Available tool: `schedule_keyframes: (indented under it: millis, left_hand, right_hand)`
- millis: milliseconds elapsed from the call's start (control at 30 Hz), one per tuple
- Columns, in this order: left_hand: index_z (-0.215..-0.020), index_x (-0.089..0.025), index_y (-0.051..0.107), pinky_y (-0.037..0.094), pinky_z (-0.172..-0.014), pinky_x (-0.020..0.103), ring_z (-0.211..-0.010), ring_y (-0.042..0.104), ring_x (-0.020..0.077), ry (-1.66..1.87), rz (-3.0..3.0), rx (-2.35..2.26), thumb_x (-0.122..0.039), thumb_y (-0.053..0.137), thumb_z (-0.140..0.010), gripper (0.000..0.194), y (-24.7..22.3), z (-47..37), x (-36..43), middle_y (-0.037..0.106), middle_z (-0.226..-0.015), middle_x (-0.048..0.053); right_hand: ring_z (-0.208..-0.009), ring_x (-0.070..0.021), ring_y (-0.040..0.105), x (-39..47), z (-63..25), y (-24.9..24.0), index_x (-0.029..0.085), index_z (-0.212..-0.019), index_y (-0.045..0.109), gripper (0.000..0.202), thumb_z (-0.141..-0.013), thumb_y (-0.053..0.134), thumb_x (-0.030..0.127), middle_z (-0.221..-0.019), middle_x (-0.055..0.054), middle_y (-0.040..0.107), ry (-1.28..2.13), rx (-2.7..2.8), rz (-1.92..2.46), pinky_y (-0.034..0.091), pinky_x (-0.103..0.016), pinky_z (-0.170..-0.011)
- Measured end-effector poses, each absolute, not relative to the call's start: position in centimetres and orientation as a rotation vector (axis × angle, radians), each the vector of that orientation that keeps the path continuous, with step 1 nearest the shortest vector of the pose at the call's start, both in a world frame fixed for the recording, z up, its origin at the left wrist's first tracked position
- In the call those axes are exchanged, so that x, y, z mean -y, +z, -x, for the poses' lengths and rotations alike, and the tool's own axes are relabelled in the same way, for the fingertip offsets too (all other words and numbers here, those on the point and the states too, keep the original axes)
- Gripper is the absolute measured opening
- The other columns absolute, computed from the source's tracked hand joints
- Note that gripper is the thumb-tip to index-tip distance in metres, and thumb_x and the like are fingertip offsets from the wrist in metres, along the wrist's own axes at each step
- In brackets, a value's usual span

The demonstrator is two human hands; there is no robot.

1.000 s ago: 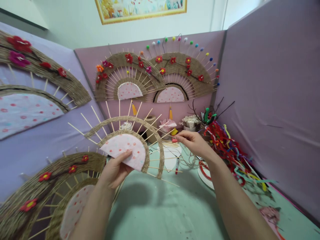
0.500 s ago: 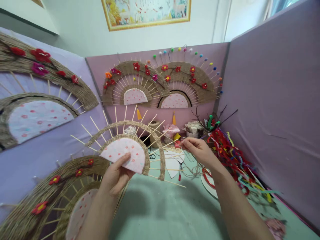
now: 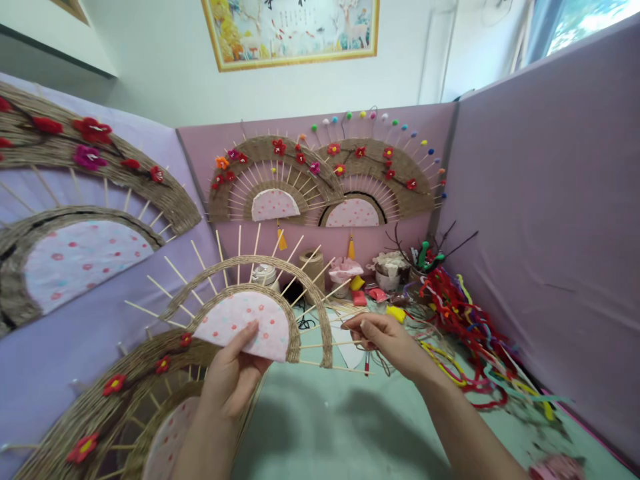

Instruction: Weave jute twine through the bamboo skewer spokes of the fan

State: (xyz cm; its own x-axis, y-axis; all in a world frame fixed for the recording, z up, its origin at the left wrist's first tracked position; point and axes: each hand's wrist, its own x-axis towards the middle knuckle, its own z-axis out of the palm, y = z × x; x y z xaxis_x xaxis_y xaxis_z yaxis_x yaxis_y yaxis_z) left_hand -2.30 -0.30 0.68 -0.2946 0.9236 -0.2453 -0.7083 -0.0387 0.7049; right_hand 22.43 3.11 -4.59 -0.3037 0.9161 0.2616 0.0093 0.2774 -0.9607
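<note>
My left hand (image 3: 237, 373) grips a half-round fan frame by its pink dotted centre (image 3: 245, 320), thumb on the front and fingers behind. Thin wooden sticks fan out from this centre, with a woven twine band (image 3: 260, 261) crossing them and a second band hugging the centre's edge. Beside the frame's right end, my right hand (image 3: 375, 337) is closed in a pinch on a strand of brown twine (image 3: 349, 327), near the stick tips.
Finished fans (image 3: 300, 167) hang on the pink back panel. Another fan (image 3: 100, 407) leans at the lower left. Behind the frame stand a twine spool (image 3: 313, 267) and pots. Colourful pipe cleaners (image 3: 460, 313) lie along the right of the green table (image 3: 320, 427).
My right hand has moved down and slightly left, closer to the frame's right end. The frame has tilted slightly and sits lower in view. The head view has shifted upward.
</note>
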Motion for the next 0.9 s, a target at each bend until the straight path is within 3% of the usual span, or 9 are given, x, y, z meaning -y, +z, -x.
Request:
schedule_keyframes:
  millis: [200,333,700,900]
  left_hand:
    - [-0.099,-0.016,0.068,0.060,-0.066,0.027,-0.070,0.069,0.0118,1.734,-0.404,-0.947,0.004,0.053,-0.081,0.031,0.1,2.6,-0.1,0.073,-0.083,0.004]
    - [-0.103,-0.018,0.068,0.059,-0.069,0.025,-0.074,0.069,0.0112,1.808,-0.431,-0.953,0.003,0.054,-0.081,0.033,0.4,2.4,0.0,0.073,-0.085,0.004]
    - [-0.109,-0.021,0.066,0.059,-0.070,0.024,-0.076,0.070,0.0119,1.736,-0.453,-0.896,0.001,0.051,-0.084,0.037,1.4,1.7,0.4,0.074,-0.087,0.003]
    - [-0.116,-0.022,0.062,0.059,-0.069,0.025,-0.074,0.071,0.0128,1.695,-0.426,-0.809,-0.002,0.050,-0.086,0.039,3.3,-0.7,-0.7,0.075,-0.085,0.004]
  right_hand:
    - [-0.081,-0.0177,0.057,-1.8,-23.0,-3.2,0.019,-0.085,0.068,0.027,-0.090,0.051,0.040,-0.086,-0.006,0.064,0.534,1.890,1.139,0.043,-0.030,-0.075]
    - [-0.086,-0.0182,0.059,-1.2,-22.8,-2.5,0.019,-0.091,0.066,0.022,-0.092,0.049,0.034,-0.093,-0.007,0.066,0.347,1.948,1.184,0.043,-0.031,-0.078]
    - [-0.081,-0.0163,0.059,0.7,-25.2,-0.5,0.020,-0.092,0.067,0.028,-0.092,0.048,0.040,-0.089,-0.005,0.067,0.510,1.943,1.074,0.042,-0.027,-0.073]
    - [-0.075,-0.0176,0.055,0.7,-26.8,-1.8,0.016,-0.100,0.069,0.054,-0.087,0.043,0.062,-0.082,-0.007,0.063,0.712,1.614,0.890,0.041,-0.028,-0.065]
